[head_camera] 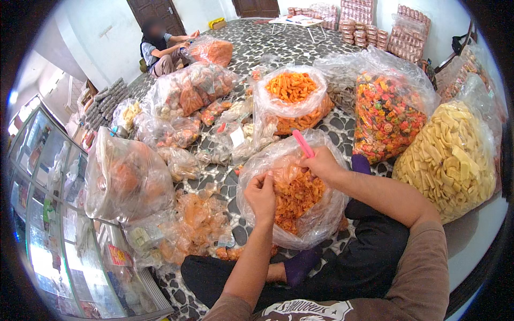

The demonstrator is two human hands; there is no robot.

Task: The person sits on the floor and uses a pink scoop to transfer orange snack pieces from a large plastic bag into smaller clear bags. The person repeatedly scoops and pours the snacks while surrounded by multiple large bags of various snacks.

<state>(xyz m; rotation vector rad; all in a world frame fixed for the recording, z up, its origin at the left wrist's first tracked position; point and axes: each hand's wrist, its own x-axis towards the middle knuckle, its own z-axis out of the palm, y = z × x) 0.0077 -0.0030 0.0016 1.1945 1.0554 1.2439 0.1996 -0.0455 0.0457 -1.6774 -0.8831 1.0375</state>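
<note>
My left hand (261, 194) pinches the edge of a small transparent plastic bag (287, 166) between thumb and fingers. In my right hand (323, 164) is a long pink plastic tool (303, 143), its one end sticking up past the fist; the rest is hidden by my fingers. That hand is also close to the small bag, but whether it grips it I cannot tell. Both hands are over a large open plastic sack (257, 168) of orange-brown crisps (299, 200), which stands on the floor in front of my folded legs.
Beyond stands an open sack of orange puffed snacks (291, 88). At right are sacks of coloured snacks (389, 116) and pale yellow chips (449, 160). Filled bags (128, 180) and small packets (200, 220) lie left, near a glass display case (48, 224). Another person (160, 50) sits far back.
</note>
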